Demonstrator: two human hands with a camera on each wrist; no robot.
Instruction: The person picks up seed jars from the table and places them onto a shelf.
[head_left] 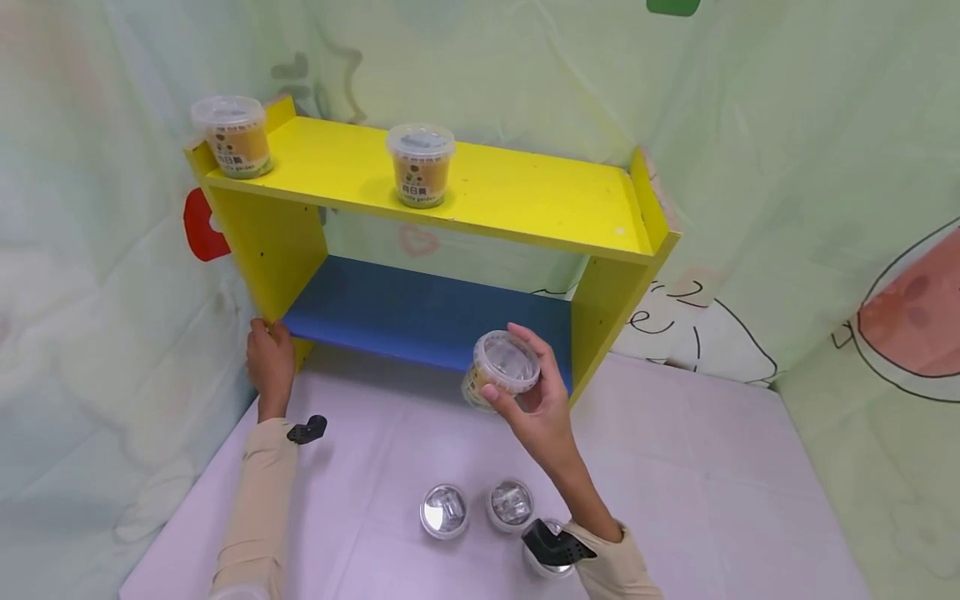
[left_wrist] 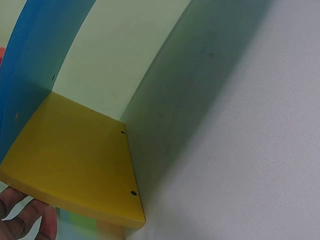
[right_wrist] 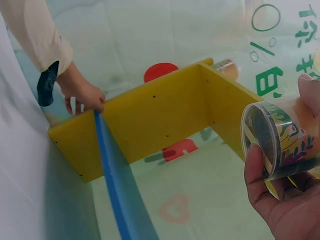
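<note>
My right hand (head_left: pixel 543 408) grips a clear lidded plastic tub (head_left: pixel 498 371), thumb on one side and fingers round the other. It is in the air in front of the blue lower board (head_left: pixel 420 304). In the right wrist view, a printed flower-and-leaf label shows on the tub (right_wrist: pixel 290 137). At the left end of the yellow and blue shelf, my left hand (head_left: pixel 272 358) holds the front edge of the yellow side panel (left_wrist: pixel 75 165), close to the blue board. Part of its fingers is hidden behind that panel.
Two similar tubs stand on the yellow top board (head_left: pixel 525 183), one at the left end (head_left: pixel 238 137) and one near the middle (head_left: pixel 422 167). Several lidded tubs (head_left: pixel 444 511) sit on the white-covered table (head_left: pixel 720 483) below my right arm. Printed cloth walls (head_left: pixel 787 125) surround the shelf.
</note>
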